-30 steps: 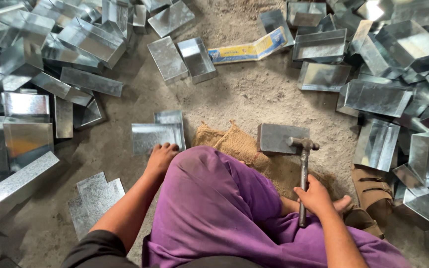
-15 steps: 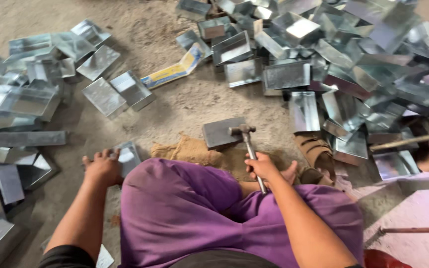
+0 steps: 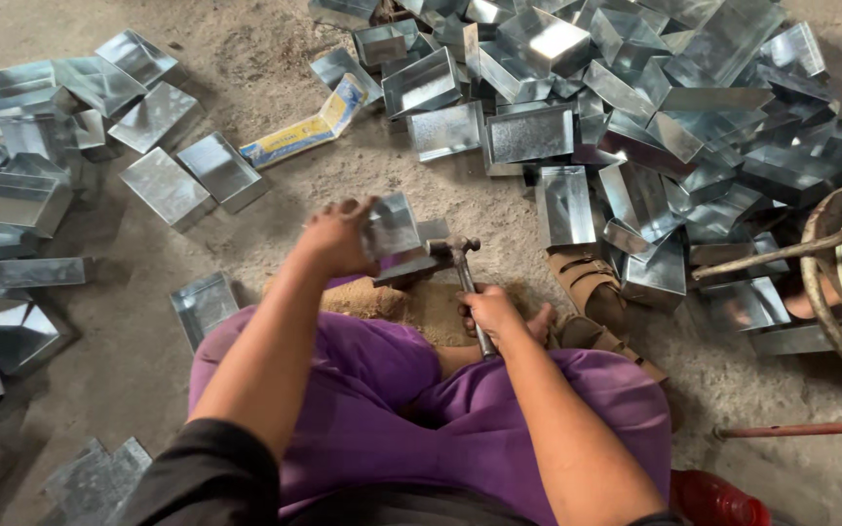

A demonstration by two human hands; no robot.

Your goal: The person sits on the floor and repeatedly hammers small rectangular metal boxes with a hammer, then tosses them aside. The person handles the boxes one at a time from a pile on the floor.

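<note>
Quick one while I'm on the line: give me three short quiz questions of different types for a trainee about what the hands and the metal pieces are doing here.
1. True or false: the right hand grips a hammer by its handle.
2. Which does the left hand hold? A) a folded sheet-metal piece B) the yellow and blue carton C) the brown sandal
3. Fill in: the hammer's head sits over a flat metal ____ on the ground before the purple-clad knees.

Key: 1 true; 2 A; 3 block.
</note>
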